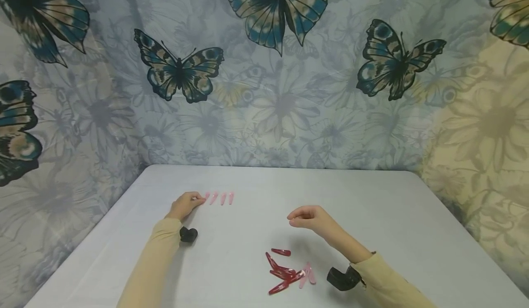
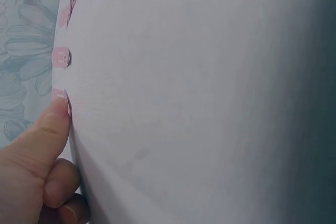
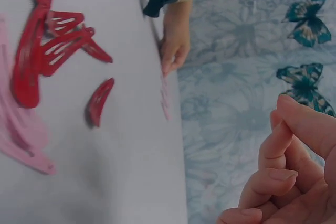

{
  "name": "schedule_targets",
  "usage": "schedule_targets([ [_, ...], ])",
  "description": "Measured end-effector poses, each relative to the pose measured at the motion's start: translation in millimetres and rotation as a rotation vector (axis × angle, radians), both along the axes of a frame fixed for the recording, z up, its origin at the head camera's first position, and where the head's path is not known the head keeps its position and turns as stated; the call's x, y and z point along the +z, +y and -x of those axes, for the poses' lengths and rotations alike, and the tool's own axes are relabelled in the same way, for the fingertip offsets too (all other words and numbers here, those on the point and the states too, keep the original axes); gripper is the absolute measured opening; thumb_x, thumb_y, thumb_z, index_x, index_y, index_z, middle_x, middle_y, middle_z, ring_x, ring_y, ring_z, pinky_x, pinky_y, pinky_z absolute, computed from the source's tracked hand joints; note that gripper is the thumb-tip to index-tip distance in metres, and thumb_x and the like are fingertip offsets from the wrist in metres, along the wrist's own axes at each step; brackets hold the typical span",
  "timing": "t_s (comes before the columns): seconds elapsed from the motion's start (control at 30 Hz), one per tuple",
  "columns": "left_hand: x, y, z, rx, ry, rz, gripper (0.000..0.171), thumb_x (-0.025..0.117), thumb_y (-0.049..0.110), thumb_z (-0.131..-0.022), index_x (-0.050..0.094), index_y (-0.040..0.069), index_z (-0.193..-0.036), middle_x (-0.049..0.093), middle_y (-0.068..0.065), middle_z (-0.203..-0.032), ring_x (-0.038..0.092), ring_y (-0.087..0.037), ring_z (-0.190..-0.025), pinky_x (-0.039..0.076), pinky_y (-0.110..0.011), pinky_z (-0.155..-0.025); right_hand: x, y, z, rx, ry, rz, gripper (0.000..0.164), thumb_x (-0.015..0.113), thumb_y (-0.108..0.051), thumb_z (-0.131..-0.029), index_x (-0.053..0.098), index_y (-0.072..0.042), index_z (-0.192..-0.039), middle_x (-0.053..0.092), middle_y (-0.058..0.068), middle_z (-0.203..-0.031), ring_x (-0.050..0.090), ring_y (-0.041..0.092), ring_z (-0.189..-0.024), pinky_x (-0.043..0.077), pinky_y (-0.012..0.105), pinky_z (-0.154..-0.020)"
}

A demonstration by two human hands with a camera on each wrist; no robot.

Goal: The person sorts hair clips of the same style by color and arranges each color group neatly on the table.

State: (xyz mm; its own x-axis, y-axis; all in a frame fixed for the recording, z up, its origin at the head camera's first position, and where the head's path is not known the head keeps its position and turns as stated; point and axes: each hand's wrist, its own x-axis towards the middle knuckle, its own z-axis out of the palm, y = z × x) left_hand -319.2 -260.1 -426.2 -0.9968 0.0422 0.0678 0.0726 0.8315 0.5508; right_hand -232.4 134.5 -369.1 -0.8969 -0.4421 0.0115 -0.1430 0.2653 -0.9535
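Note:
My left hand [image 1: 184, 205] is at the far left of the white table, its thumb [image 2: 55, 116] and fingers pinching the leftmost pink hair clip [image 1: 207, 195]. That clip stands at the end of a row of several pink snap clips [image 1: 223, 198], lying side by side with small gaps. My right hand [image 1: 315, 219] hovers above the table, right of the middle, with loosely curled fingers. Its thumb and forefinger tips meet in the right wrist view, and nothing shows between them. Nearer me lies a loose heap of red hair clips [image 1: 283, 271].
Pink hair clips [image 1: 311, 275] lie against the right side of the red heap. One red clip [image 1: 281, 252] lies apart, just behind it. The white table [image 1: 359, 193] ends at a butterfly-patterned cloth [image 1: 285, 129]. Black wrist cameras [image 1: 344, 278] are worn on both wrists.

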Motion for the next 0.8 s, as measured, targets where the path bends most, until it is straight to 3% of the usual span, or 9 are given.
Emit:
schedule_targets([
  [0.2, -1.6, -1.6, 0.7, -0.015, -0.005, 0.000, 0.018, 0.059, 0.027, -0.086, 0.063, 0.011, -0.079, 0.061, -0.007, -0.088, 0.050, -0.024, -0.076, 0.034, -0.054, -0.076, -9.0, 14.1, -14.9, -0.010, -0.016, -0.005, 0.031, 0.064, -0.016, -0.083, 0.059, 0.010, -0.098, 0.061, 0.005, -0.084, 0.054, 0.019, -0.080, 0.041, 0.044, -0.078],
  [0.47, -2.8, -3.6, 3.0, -0.017, -0.016, 0.001, 0.018, 0.061, 0.027, -0.085, 0.063, 0.011, -0.079, 0.061, -0.006, -0.085, 0.050, -0.022, -0.074, 0.036, -0.050, -0.073, -28.4, 27.9, -24.7, -0.007, -0.013, -0.034, 0.027, 0.064, -0.016, -0.082, 0.061, 0.007, -0.095, 0.059, 0.003, -0.078, 0.053, 0.017, -0.074, 0.044, 0.035, -0.070],
  [0.67, -3.0, -4.0, 2.7, -0.017, -0.017, 0.006, 0.017, 0.060, 0.027, -0.086, 0.063, 0.011, -0.080, 0.062, -0.007, -0.086, 0.051, -0.022, -0.073, 0.036, -0.051, -0.071, -44.3, 30.9, -27.8, 0.025, 0.021, -0.071, 0.019, 0.066, -0.013, -0.080, 0.062, 0.004, -0.090, 0.054, 0.001, -0.067, 0.043, 0.009, -0.054, 0.037, 0.021, -0.048],
  [0.8, -3.0, -2.3, 2.1, -0.027, -0.019, 0.008, 0.017, 0.059, 0.027, -0.086, 0.063, 0.011, -0.082, 0.062, -0.009, -0.087, 0.051, -0.023, -0.074, 0.036, -0.052, -0.072, -51.6, 32.1, -32.5, 0.039, 0.045, -0.121, 0.015, 0.067, -0.014, -0.079, 0.063, -0.001, -0.086, 0.053, -0.001, -0.064, 0.040, 0.007, -0.050, 0.034, 0.020, -0.043],
])
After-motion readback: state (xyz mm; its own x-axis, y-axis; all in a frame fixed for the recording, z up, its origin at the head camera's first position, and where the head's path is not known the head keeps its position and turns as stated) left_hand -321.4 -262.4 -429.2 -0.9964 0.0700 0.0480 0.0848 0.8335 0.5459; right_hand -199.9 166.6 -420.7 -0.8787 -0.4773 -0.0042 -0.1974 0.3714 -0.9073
